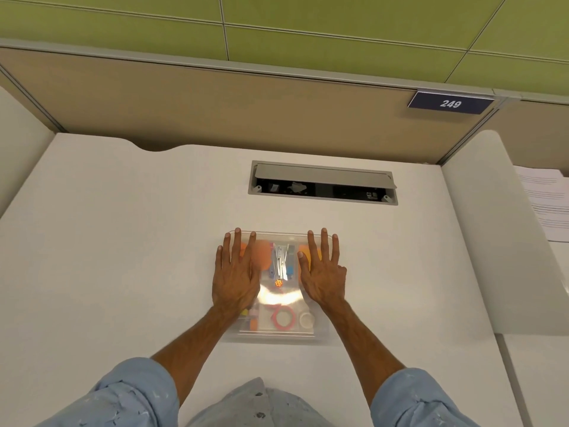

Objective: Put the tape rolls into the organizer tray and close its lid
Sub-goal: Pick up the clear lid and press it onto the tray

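On the table (123, 241), I press both hands, left (235, 272) and right (323, 272), fingers spread flat, gripping nothing, on the organizer tray's closed lid (277, 295).

You can read one number, "249", in white slanted digits on a dark blue nameplate (450, 103) fixed to the partition's top rail, upper right. The printed sheets (546, 204) at the right edge carry lines too small for you to read.

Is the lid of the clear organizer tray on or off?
On: both flat hands, left hand and right hand, press the glare-streaked lid; whether it has latched cannot be told.
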Available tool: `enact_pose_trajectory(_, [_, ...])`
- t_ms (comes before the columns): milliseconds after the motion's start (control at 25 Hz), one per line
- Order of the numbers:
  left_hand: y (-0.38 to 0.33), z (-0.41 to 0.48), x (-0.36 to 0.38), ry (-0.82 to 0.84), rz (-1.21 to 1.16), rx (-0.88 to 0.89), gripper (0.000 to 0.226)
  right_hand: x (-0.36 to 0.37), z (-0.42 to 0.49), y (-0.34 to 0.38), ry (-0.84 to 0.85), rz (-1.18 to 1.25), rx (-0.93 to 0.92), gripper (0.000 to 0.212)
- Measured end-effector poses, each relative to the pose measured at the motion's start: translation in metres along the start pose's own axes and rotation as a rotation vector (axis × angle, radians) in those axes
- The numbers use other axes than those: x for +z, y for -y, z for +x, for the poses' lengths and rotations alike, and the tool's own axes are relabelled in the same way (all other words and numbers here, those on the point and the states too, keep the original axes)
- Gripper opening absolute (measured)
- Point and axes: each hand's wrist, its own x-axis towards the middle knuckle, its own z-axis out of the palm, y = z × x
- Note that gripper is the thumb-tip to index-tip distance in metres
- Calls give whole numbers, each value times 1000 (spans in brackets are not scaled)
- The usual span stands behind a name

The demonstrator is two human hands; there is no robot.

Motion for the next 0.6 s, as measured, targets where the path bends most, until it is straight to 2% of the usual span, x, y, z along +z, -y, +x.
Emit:
enact_pose_trajectory(320, [4, 1, 1, 11, 105, 46, 77, -3, -4, 1, -50, -137, -18, 80])
enact_pose_trajectory(480, [5, 6, -5, 50, 79, 112, 77, -10, -11, 8, -121, -100, -46, 73])
enact_pose_trajectory(600, [-1, -3, -17, 59, 96, 192, 71, -13, -19, 14, -115, -76, -61, 67])
